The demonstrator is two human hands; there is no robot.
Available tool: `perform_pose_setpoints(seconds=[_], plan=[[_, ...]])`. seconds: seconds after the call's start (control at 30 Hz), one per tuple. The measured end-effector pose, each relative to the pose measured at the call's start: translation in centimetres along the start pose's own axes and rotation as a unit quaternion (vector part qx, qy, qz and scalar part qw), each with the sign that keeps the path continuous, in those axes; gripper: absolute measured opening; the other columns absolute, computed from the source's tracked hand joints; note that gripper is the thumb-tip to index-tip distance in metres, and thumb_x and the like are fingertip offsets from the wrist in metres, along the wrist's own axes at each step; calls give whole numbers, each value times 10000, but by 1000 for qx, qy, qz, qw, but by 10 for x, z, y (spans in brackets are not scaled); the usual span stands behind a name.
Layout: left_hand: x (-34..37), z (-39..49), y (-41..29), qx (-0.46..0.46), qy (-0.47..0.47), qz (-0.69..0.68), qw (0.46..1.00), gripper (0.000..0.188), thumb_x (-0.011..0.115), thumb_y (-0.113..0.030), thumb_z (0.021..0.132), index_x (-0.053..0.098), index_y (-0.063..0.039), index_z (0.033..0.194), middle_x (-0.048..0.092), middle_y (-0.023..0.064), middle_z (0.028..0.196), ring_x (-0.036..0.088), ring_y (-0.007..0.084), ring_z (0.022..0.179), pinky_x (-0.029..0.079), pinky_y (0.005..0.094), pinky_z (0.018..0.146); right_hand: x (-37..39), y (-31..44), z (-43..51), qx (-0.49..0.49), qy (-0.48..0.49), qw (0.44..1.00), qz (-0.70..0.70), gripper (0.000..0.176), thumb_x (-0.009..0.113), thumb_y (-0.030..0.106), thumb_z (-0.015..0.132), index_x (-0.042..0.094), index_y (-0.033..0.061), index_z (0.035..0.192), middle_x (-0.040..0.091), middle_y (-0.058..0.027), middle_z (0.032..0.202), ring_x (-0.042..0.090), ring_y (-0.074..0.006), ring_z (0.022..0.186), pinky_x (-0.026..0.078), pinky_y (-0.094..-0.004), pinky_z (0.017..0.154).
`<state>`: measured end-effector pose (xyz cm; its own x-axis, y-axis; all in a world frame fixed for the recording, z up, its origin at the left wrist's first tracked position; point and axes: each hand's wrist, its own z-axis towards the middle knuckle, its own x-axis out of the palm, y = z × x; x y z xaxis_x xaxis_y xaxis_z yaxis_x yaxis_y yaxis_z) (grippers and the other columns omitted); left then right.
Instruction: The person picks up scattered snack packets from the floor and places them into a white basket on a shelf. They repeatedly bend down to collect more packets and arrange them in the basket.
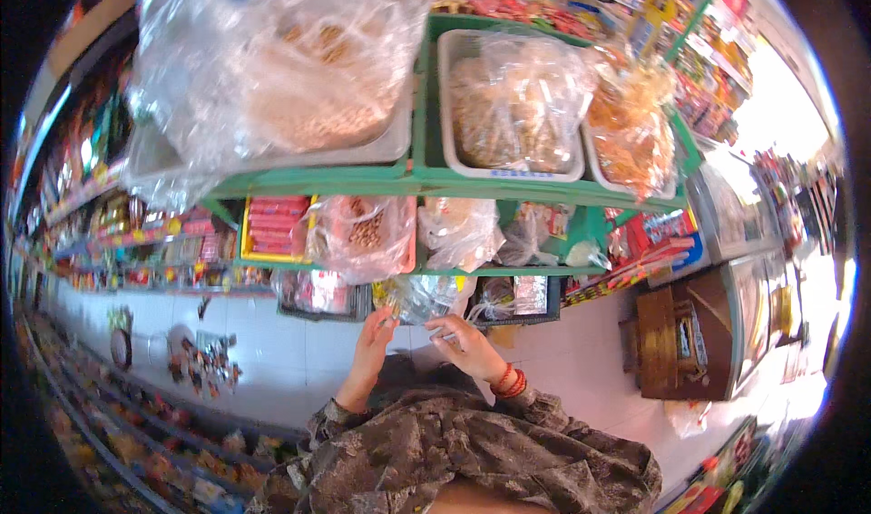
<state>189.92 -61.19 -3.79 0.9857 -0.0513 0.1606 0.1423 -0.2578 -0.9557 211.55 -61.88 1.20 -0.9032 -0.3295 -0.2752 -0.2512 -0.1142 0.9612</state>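
Observation:
My left hand [374,342] is raised at the front of a low row of bins, its fingers close together near a clear plastic bag [425,297]. Whether those fingers pinch the plastic is too blurred to tell. Just to the right, my right hand [465,347] has bent fingers spread a little apart, with nothing visible between them. Red beaded bands [510,383] circle that wrist. The bag's contents are unclear. Beside it on the right, a dark crate [520,320] holds a bag with tied plastic handles [495,303] and a silvery packet [531,295].
Above stands a green metal shelf [435,186]. Its upper tier bears a large plastic-covered tray [388,148] and a white tub [446,106] of bagged food. Pink packets [275,221] lie one tier down. A wooden cabinet [656,344] stands at right, and stocked shelves [156,235] at left.

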Motion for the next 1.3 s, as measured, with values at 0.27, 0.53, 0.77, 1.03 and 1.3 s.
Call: perform_pose_setpoints(seconds=[0.27,0.53,0.77,1.03,1.3], plan=[[-50,-35,-3,22,-172,-41,984,413,518,-233,960,447,-50,1324,512,62,1263,479,169,1169,356,302,980,25,3,23,-32,116,990,-74,285,585,84,868,527,38,1143,548,-105,1033,633,-184,873,523,-308,733],[-202,-115,4,3,-311,-121,943,496,513,-348,950,438,-45,1335,477,81,1323,451,204,1232,336,353,1002,176,58,79,-23,256,965,-55,318,569,103,890,518,40,1197,553,-99,1161,614,-167,953,496,-293,772],[-352,-214,11,37,-514,-171,840,478,510,-347,950,453,-48,1317,471,81,1330,447,214,1239,324,373,1010,372,119,127,-79,445,888,-82,349,551,62,899,490,35,1242,531,-102,1188,603,-181,1013,483,-291,813],[-446,-283,48,-6,-654,-266,709,443,513,-323,955,458,-71,1315,478,53,1316,461,183,1217,313,369,1011,535,143,187,-167,573,792,-127,383,591,122,869,485,43,1228,539,-146,1114,598,-279,948,480,-349,817],[-598,-244,44,-10,-672,-310,673,514,513,-355,955,413,-34,1343,457,92,1341,452,216,1245,335,367,1020,698,127,299,-183,622,751,-127,404,597,123,871,482,35,1248,536,-143,1111,581,-281,937,470,-346,832]])
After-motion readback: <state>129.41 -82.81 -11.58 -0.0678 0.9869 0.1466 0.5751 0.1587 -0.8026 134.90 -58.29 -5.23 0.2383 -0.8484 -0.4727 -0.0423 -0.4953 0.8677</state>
